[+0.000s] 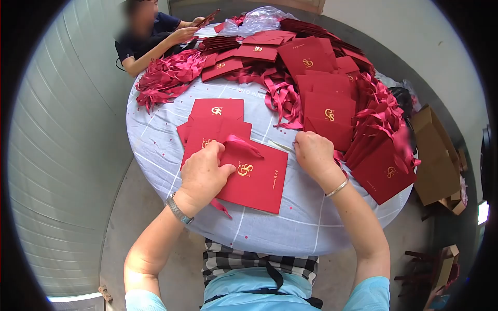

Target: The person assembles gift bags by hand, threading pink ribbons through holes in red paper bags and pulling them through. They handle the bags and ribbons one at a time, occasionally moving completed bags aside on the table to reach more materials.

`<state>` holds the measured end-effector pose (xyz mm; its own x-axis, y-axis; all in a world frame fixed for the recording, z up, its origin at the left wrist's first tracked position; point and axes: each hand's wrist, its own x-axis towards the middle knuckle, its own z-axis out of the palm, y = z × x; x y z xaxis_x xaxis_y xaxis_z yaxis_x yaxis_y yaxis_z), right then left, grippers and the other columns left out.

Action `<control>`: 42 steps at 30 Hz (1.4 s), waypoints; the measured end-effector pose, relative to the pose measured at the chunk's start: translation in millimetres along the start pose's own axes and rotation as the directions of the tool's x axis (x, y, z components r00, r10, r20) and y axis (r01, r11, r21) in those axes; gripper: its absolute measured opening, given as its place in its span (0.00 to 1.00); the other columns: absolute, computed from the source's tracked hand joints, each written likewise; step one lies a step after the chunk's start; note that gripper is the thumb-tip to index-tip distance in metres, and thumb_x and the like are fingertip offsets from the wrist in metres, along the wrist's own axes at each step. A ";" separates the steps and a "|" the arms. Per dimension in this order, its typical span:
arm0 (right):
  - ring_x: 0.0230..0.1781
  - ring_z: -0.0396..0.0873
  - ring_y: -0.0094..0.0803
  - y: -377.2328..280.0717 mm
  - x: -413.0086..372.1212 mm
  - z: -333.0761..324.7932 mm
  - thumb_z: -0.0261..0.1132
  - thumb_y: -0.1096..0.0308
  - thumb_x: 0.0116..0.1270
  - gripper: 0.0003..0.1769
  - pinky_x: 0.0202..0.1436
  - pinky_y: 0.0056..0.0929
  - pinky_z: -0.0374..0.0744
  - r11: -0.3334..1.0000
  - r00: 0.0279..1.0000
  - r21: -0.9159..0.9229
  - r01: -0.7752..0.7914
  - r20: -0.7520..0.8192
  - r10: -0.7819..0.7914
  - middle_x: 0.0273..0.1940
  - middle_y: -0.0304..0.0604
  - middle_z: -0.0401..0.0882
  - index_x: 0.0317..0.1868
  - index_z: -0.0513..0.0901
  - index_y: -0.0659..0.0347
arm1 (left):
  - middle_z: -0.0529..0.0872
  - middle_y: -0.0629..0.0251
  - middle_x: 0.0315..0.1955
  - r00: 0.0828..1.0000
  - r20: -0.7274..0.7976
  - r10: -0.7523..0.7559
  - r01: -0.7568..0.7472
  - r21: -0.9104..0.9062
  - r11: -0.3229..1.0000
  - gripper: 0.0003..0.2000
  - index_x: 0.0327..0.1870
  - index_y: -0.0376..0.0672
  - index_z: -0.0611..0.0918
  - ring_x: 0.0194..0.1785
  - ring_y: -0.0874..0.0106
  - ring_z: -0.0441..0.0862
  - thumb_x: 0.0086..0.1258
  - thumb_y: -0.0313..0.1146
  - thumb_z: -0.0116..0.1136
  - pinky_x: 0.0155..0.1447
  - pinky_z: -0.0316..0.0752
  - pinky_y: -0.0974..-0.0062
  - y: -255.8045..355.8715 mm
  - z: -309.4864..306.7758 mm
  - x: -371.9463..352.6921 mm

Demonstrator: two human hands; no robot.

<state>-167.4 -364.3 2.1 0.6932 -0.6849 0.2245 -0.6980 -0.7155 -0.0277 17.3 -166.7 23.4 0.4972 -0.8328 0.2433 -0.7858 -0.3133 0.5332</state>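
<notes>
My left hand is curled over a red paper bag with a gold emblem, its thumb and fingers pressing on the left part. A pink ribbon lies across the bag's upper edge, and another ribbon end sticks out below the left hand. Fingers closed, my right hand pinches a thin pale strip or tool just beyond the bag's upper right corner. More red bags are stacked under and behind the one in front.
Piles of red bags and pink ribbons cover the back and right of the round table. Clear plastic lies at the back. A co-worker holds a dark red item at the back left. Cardboard boxes stand at right.
</notes>
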 end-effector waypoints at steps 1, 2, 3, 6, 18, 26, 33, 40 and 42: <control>0.38 0.84 0.47 0.9 -3.6 -0.4 0.65 0.65 0.62 0.07 0.40 0.46 0.82 0.994 0.990 0.089 0.062 -0.134 -0.050 0.38 0.49 0.84 0.35 0.83 0.60 | 0.83 0.62 0.27 0.995 0.061 -0.079 0.083 -0.073 0.994 0.18 0.46 0.34 0.81 0.32 0.69 0.83 0.54 0.30 0.71 0.40 0.78 0.71 2.0 -2.0 4.0; 0.38 0.83 0.48 1.4 -7.2 -0.9 0.65 0.67 0.61 0.06 0.40 0.46 0.81 0.976 0.959 0.169 0.138 -0.269 -0.089 0.37 0.50 0.83 0.34 0.82 0.62 | 0.83 0.62 0.27 0.995 0.058 -0.086 0.090 -0.069 0.994 0.18 0.46 0.34 0.81 0.32 0.69 0.83 0.54 0.30 0.71 0.40 0.78 0.71 1.9 -0.7 6.4; 0.37 0.82 0.49 3.4 -8.3 -5.5 0.63 0.69 0.62 0.06 0.40 0.46 0.80 0.940 0.934 0.282 0.192 -0.347 -0.086 0.36 0.50 0.82 0.34 0.81 0.63 | 0.82 0.64 0.27 0.990 0.101 -0.103 0.120 -0.181 0.976 0.19 0.47 0.33 0.81 0.32 0.73 0.81 0.54 0.28 0.71 0.39 0.77 0.74 0.6 -0.5 8.3; 0.32 0.80 0.32 1.7 -20.6 -31.9 0.61 0.76 0.66 0.03 0.39 0.29 0.78 0.603 0.971 0.791 0.106 -0.213 0.110 0.32 0.47 0.81 0.38 0.79 0.67 | 0.82 0.68 0.29 0.962 0.242 -0.131 0.224 -0.414 0.882 0.18 0.48 0.30 0.81 0.35 0.80 0.79 0.56 0.24 0.68 0.40 0.77 0.79 1.2 -12.7 15.4; 0.67 0.68 0.60 -13.0 -27.4 -81.8 0.65 0.77 0.62 0.05 0.69 0.52 0.67 0.817 0.890 0.417 0.398 -0.390 -0.235 0.55 0.60 0.78 0.38 0.78 0.65 | 0.87 0.48 0.42 0.832 0.388 0.395 -0.181 -0.484 0.856 0.16 0.52 0.36 0.83 0.49 0.58 0.85 0.62 0.19 0.53 0.55 0.78 0.68 44.2 26.8 38.8; 0.30 0.80 0.22 -12.3 -48.4 -75.4 0.64 0.80 0.67 0.03 0.33 0.21 0.77 0.429 0.988 0.895 0.121 -0.151 0.035 0.31 0.40 0.80 0.41 0.80 0.67 | 0.88 0.59 0.34 0.813 0.511 0.279 0.049 -0.538 0.841 0.10 0.45 0.32 0.84 0.39 0.73 0.85 0.66 0.24 0.57 0.47 0.79 0.74 42.0 30.4 51.7; 0.32 0.84 0.39 -34.8 -64.3 -43.8 0.70 0.77 0.60 0.06 0.36 0.30 0.80 0.774 0.947 0.584 0.246 -0.315 -0.064 0.34 0.48 0.85 0.38 0.83 0.65 | 0.86 0.67 0.40 0.648 0.727 0.228 0.448 -0.605 0.659 0.11 0.49 0.31 0.81 0.42 0.79 0.82 0.69 0.22 0.55 0.51 0.78 0.79 32.8 27.3 65.3; 0.29 0.83 0.42 -35.1 -61.9 -33.2 0.70 0.75 0.59 0.06 0.32 0.35 0.79 0.769 0.959 0.605 0.206 -0.280 -0.036 0.30 0.46 0.83 0.35 0.81 0.62 | 0.86 0.67 0.42 0.576 0.754 0.318 0.627 -0.656 0.420 0.12 0.51 0.33 0.81 0.47 0.80 0.81 0.69 0.22 0.52 0.56 0.75 0.80 22.6 37.4 62.6; 0.29 0.83 0.41 -35.5 -62.4 -32.9 0.70 0.75 0.58 0.06 0.32 0.35 0.79 0.775 0.957 0.592 0.221 -0.286 -0.055 0.30 0.45 0.82 0.35 0.81 0.61 | 0.85 0.67 0.43 0.546 0.771 0.329 0.646 -0.637 0.420 0.12 0.51 0.33 0.81 0.46 0.80 0.81 0.69 0.22 0.52 0.56 0.75 0.81 20.4 38.5 63.4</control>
<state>-191.8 -291.6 21.2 0.6500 -0.5769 0.4946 -0.2811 -0.7872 -0.5489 18.7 -243.5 18.5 -0.2702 -0.9093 -0.3163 0.2253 -0.3792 0.8975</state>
